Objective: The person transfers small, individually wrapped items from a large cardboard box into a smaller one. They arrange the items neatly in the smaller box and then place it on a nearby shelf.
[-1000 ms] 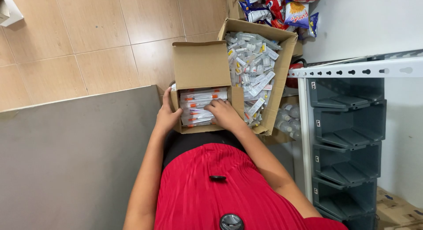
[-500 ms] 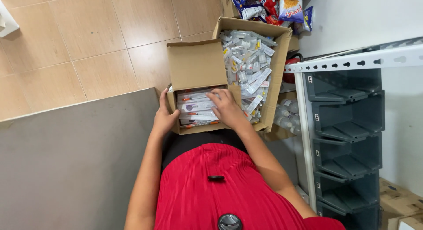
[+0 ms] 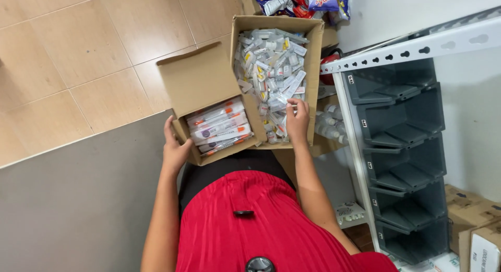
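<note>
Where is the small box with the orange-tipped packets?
In the head view, the small box sits left of centre, held by the left hand, right beside the bigger box.

Even, bright indoor light falls from above, soft and without hard shadows. A pale sheen lies on the floor tiles (image 3: 78, 58), and the white wall (image 3: 417, 6) at upper right nears overexposure. Focus is sharp at centre; straight lines bow slightly at the edges. The view is tilted.
</note>
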